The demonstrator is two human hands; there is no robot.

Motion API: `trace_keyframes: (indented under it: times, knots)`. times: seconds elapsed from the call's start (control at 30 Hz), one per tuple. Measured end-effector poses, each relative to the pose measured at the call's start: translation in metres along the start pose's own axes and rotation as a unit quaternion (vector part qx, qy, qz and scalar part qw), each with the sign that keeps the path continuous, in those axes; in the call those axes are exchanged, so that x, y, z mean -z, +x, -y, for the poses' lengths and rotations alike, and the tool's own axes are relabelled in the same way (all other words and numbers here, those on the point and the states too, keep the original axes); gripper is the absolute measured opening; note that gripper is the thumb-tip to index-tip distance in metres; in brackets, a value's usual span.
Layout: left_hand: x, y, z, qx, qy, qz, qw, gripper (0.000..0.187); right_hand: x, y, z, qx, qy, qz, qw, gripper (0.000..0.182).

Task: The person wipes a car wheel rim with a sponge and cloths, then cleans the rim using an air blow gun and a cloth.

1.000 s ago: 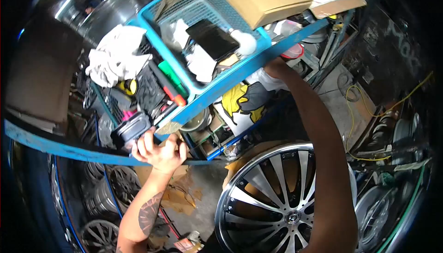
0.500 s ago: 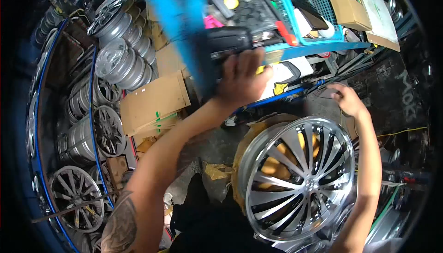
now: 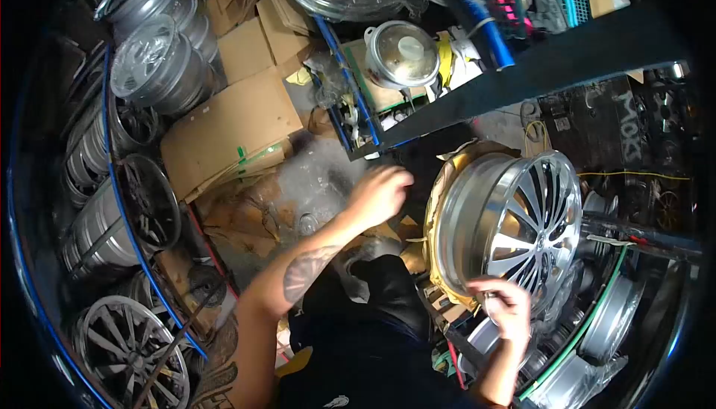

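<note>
My left hand (image 3: 382, 194) is closed in a loose fist in mid-air, left of the wheel and below the dark shelf edge. Its curled fingers hide whatever may be inside. My right hand (image 3: 507, 308) is curled, thumb and fingers close together, overlapping the lower left edge of the wheel's face; I cannot make out what is between them. A polished multi-spoke alloy wheel (image 3: 485, 207) stands tilted, its spoked face turned to the right. Brown and yellowish wrapping (image 3: 436, 222) surrounds its rear rim.
Stacked silver wheels (image 3: 160, 73) and a blue-framed rack (image 3: 123, 207) line the left side. Flat cardboard (image 3: 231, 129) leans nearby. A lidded pot (image 3: 403, 54) sits under the shelf's dark beam (image 3: 537, 88). Plastic-wrapped wheels (image 3: 574, 379) lie at lower right.
My left hand has come down and away from the shelf items and closed. My right hand has moved down from beyond the wheel to its near edge. The wheel appears more tilted; the view has shifted.
</note>
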State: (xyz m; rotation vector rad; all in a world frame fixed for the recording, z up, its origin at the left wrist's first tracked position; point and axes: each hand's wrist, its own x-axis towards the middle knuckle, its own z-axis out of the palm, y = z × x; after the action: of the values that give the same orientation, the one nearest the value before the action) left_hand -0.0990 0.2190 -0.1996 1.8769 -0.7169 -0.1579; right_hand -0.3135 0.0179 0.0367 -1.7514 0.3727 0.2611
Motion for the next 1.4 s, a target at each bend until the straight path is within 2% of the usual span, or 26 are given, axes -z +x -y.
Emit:
trace_keyframes:
  times: [0.03, 0.07, 0.1, 0.13, 0.17, 0.23, 0.3, 0.37, 0.43, 0.47, 0.5, 0.53, 0.57, 0.6, 0.67, 0.7, 0.77, 0.83, 0.9, 0.93, 0.97, 1.03, 1.2, 1.33, 1.37, 1.4]
  knots:
    - [-0.006, -0.048, 0.041, 0.118, -0.033, -0.007, 0.992, 0.023, -0.040, 0.018, -0.011, -0.079, 0.114, 0.049, 0.989, 0.039]
    - [-0.021, -0.101, 0.085, 0.186, -0.016, -0.003, 0.982, 0.022, -0.069, 0.039, -0.059, -0.072, 0.150, 0.099, 0.981, 0.033]
    - [-0.031, -0.148, 0.110, 0.266, 0.050, 0.057, 0.961, 0.021, -0.105, 0.059, -0.116, -0.113, 0.207, 0.088, 0.968, 0.029]
    - [-0.044, -0.190, 0.129, 0.321, 0.037, 0.097, 0.942, 0.021, -0.137, 0.084, -0.168, -0.123, 0.195, 0.100, 0.968, 0.029]
    - [-0.057, -0.225, 0.142, 0.373, 0.024, 0.135, 0.918, 0.021, -0.161, 0.107, -0.227, -0.160, 0.115, 0.119, 0.973, 0.028]
    - [-0.081, -0.276, 0.164, 0.381, 0.018, 0.185, 0.906, 0.022, -0.195, 0.149, -0.373, -0.249, 0.027, 0.109, 0.962, 0.028]
    - [-0.104, -0.304, 0.192, 0.416, -0.037, 0.208, 0.885, 0.024, -0.197, 0.197, -0.441, -0.286, -0.226, 0.153, 0.919, 0.031]
    - [-0.121, -0.308, 0.236, 0.441, -0.083, 0.153, 0.880, 0.024, -0.191, 0.255, -0.583, -0.277, -0.284, 0.098, 0.913, 0.036]
    - [-0.137, -0.297, 0.284, 0.456, -0.092, 0.125, 0.877, 0.024, -0.184, 0.331, -0.657, -0.323, -0.125, -0.025, 0.938, 0.030]
    - [-0.145, -0.276, 0.319, 0.453, -0.075, 0.117, 0.881, 0.024, -0.172, 0.368, -0.679, -0.324, 0.012, -0.038, 0.945, 0.035]
    - [-0.152, -0.253, 0.350, 0.450, -0.059, 0.112, 0.884, 0.024, -0.150, 0.398, -0.770, -0.107, 0.196, -0.046, 0.974, 0.034]
    - [-0.161, -0.225, 0.380, 0.369, -0.075, 0.057, 0.925, 0.029, -0.142, 0.434, -0.788, -0.158, 0.322, -0.136, 0.923, 0.041]
    - [-0.171, -0.189, 0.407, 0.283, -0.092, 0.003, 0.955, 0.037, -0.113, 0.477, -0.820, -0.274, 0.005, -0.186, 0.944, 0.041]
    - [-0.175, -0.148, 0.422, 0.233, -0.074, -0.006, 0.970, 0.049, -0.096, 0.490, -0.773, -0.243, -0.206, -0.145, 0.937, 0.039]
    - [-0.169, -0.061, 0.417, 0.108, -0.026, -0.028, 0.993, 0.073, -0.049, 0.539, -0.815, -0.217, -0.446, -0.108, 0.862, 0.030]
    - [-0.169, -0.023, 0.408, 0.032, 0.004, -0.044, 0.999, 0.082, -0.030, 0.563, -0.812, -0.215, -0.489, -0.123, 0.836, 0.031]
    - [-0.192, 0.015, 0.411, -0.058, 0.050, -0.063, 0.995, 0.085, 0.002, 0.606, -0.796, -0.202, -0.498, -0.171, 0.826, 0.032]
    - [-0.230, 0.018, 0.444, -0.052, -0.014, -0.126, 0.991, 0.078, 0.024, 0.637, -0.798, -0.181, -0.492, -0.207, 0.826, 0.034]
    - [-0.257, 0.015, 0.473, -0.095, -0.041, -0.196, 0.975, 0.076, 0.038, 0.662, -0.813, -0.164, -0.490, -0.226, 0.826, 0.035]
    - [-0.259, 0.017, 0.474, -0.106, -0.032, -0.216, 0.970, 0.075, 0.045, 0.674, -0.824, -0.158, -0.491, -0.234, 0.824, 0.036]
    - [-0.261, 0.020, 0.474, -0.122, -0.083, -0.227, 0.963, 0.072, 0.049, 0.680, -0.835, -0.157, -0.492, -0.238, 0.823, 0.037]
    - [-0.257, 0.012, 0.471, -0.074, -0.076, -0.192, 0.976, 0.068, 0.048, 0.680, -0.846, -0.148, -0.496, -0.237, 0.822, 0.038]
    - [-0.249, 0.021, 0.477, -0.157, -0.102, -0.214, 0.959, 0.061, 0.048, 0.673, -0.875, -0.135, -0.479, -0.249, 0.830, 0.043]
    - [-0.232, 0.016, 0.469, -0.103, -0.102, -0.113, 0.983, 0.068, 0.054, 0.665, -0.895, -0.110, -0.448, -0.273, 0.844, 0.047]
    - [-0.228, 0.014, 0.470, -0.100, -0.052, -0.094, 0.989, 0.067, 0.052, 0.660, -0.896, -0.099, -0.438, -0.280, 0.848, 0.047]
    - [-0.228, 0.016, 0.470, -0.089, -0.077, -0.083, 0.990, 0.065, 0.049, 0.656, -0.894, -0.084, -0.424, -0.291, 0.854, 0.048]
